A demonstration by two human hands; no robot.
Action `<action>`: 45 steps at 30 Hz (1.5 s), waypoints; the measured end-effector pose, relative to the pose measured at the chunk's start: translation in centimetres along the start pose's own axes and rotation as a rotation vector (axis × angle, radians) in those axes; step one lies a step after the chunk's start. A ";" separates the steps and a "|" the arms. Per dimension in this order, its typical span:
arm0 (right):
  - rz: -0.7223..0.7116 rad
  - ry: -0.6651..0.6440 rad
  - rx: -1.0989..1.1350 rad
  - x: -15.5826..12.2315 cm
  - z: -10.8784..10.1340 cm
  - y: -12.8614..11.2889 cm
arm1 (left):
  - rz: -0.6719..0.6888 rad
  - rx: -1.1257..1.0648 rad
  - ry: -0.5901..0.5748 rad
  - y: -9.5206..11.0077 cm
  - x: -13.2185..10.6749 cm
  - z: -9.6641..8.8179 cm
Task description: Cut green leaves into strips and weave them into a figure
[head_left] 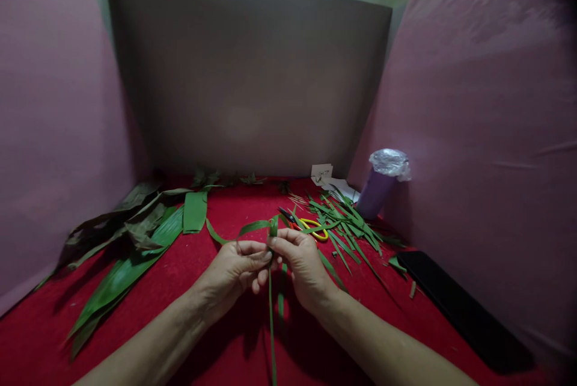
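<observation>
Green leaf strips [273,226] are pinched between my two hands, with a small loop standing up above the fingertips. My left hand [246,263] has thumb and fingers pressed together on the strips from the left. From the right, my right hand [297,257] closes its thumb and forefinger on the same strips. One narrow end hangs straight down toward me, and other ends curve out to the left and right. The exact crossing of the strips is hidden by my fingers. Just beyond my right hand lie scissors [319,231] with yellow handles.
Broad green leaves [135,272] and dried leaves [146,226] lie at left on the red cloth [216,350]. Cut strips [347,220] are heaped at right, before a purple cup [375,193] topped with clear plastic. A long black object [464,311] lies along the right side.
</observation>
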State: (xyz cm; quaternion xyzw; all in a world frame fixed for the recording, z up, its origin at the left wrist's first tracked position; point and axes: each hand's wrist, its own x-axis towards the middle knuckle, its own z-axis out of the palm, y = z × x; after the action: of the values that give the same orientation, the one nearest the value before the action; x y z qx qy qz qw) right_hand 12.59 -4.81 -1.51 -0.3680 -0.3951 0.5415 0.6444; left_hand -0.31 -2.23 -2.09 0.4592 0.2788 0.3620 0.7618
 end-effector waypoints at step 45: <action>-0.570 0.038 -0.715 -0.8 -0.5 0.9 | 0.232 0.053 0.271 0.1 0.1 0.6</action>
State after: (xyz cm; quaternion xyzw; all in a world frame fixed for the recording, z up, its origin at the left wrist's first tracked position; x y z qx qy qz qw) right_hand 12.61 -5.48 -2.61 -0.4536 -0.6309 0.1654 0.6074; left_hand 0.17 -2.42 -1.72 0.4552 0.3334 0.4987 0.6579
